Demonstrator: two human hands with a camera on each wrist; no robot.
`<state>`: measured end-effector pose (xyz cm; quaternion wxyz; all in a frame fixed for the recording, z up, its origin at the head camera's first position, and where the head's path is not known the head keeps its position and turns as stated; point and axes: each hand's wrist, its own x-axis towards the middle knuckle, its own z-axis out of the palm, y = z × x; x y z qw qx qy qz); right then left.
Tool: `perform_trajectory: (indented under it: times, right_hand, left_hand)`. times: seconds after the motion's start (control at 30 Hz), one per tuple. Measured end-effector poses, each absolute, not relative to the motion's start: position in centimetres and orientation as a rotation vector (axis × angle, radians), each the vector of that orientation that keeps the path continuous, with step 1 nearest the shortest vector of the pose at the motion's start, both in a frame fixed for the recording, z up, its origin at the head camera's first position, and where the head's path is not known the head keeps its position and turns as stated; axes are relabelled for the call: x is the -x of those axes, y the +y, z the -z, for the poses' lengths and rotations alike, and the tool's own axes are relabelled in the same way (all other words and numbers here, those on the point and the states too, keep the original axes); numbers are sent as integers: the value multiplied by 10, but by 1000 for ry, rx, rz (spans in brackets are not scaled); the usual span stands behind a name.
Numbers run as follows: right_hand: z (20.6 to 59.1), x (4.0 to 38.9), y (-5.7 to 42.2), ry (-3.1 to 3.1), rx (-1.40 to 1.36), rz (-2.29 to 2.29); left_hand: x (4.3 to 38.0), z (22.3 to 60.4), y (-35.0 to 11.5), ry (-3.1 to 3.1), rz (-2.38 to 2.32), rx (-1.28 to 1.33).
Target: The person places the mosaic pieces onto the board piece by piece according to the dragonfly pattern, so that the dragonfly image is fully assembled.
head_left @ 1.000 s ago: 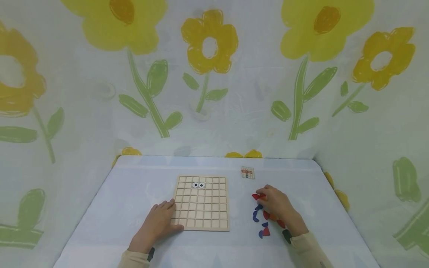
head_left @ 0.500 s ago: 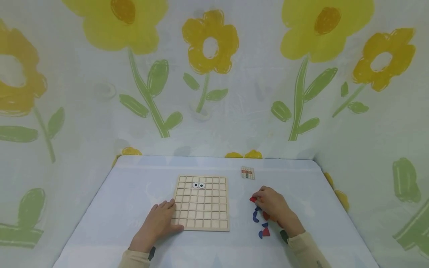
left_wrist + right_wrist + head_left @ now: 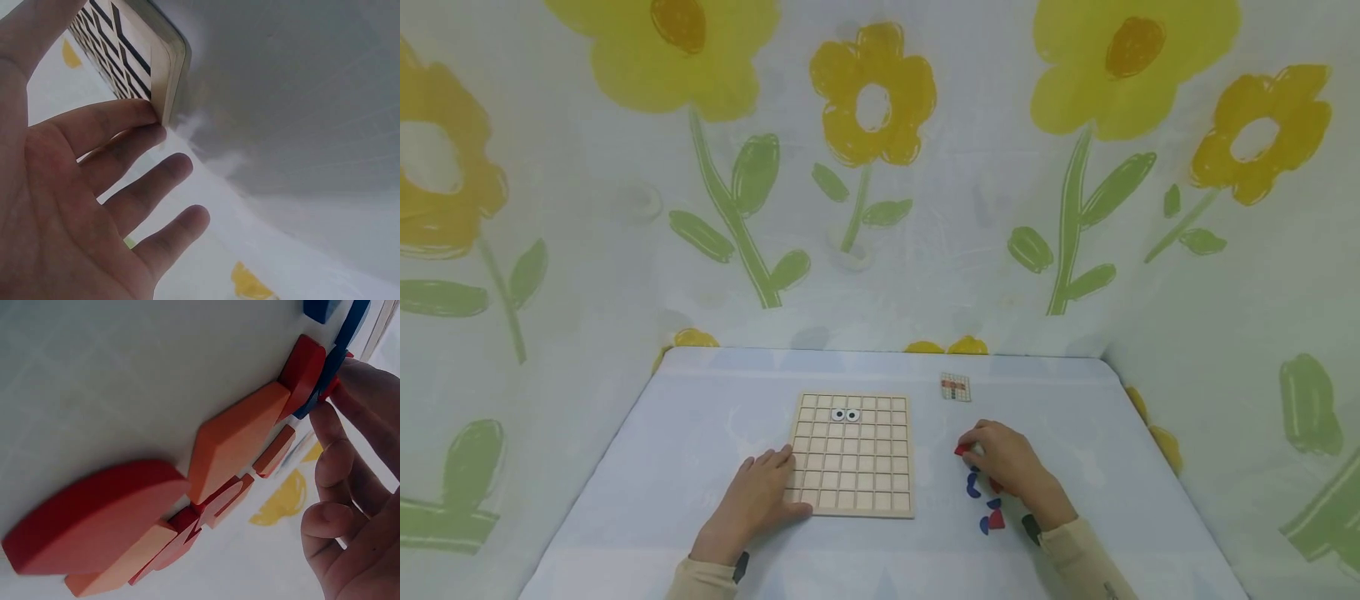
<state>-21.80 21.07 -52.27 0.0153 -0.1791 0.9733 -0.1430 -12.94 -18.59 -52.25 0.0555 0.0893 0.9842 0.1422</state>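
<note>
A wooden grid board [image 3: 856, 481] lies on the table, with two round eye pieces [image 3: 846, 415] in its upper cells. My left hand [image 3: 752, 504] rests at its left side, fingers extended and thumb along the near edge. In the left wrist view, two fingertips touch the corner of the board's frame [image 3: 167, 87]. Right of the board, my right hand [image 3: 1009, 461] pinches a small red wooden piece [image 3: 960, 450] between thumb and fingers. Below that hand lie blue curved pieces [image 3: 973, 486] and a red quarter-round piece [image 3: 996, 520]. The hand hides other pieces.
A small pattern card [image 3: 956, 387] lies behind the right hand. Several orange [image 3: 240, 437] and red pieces [image 3: 100, 515] are spread under the right wrist. Fabric walls with printed flowers enclose the table's back and sides.
My right hand has shifted slightly left, toward the board, with the red piece in its fingers. The left hand and the board have stayed in place.
</note>
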Motion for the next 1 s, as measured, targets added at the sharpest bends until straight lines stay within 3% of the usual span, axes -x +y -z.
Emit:
perform_trajectory:
  times: [0.4,1.0]
  right_hand:
    - [521,219,204,3084,476,486]
    - [510,222,163,3154,757,652]
  left_hand:
    - [129,521,-185,2986,-420,-268]
    - [130,520,-183,2986,-406,-248]
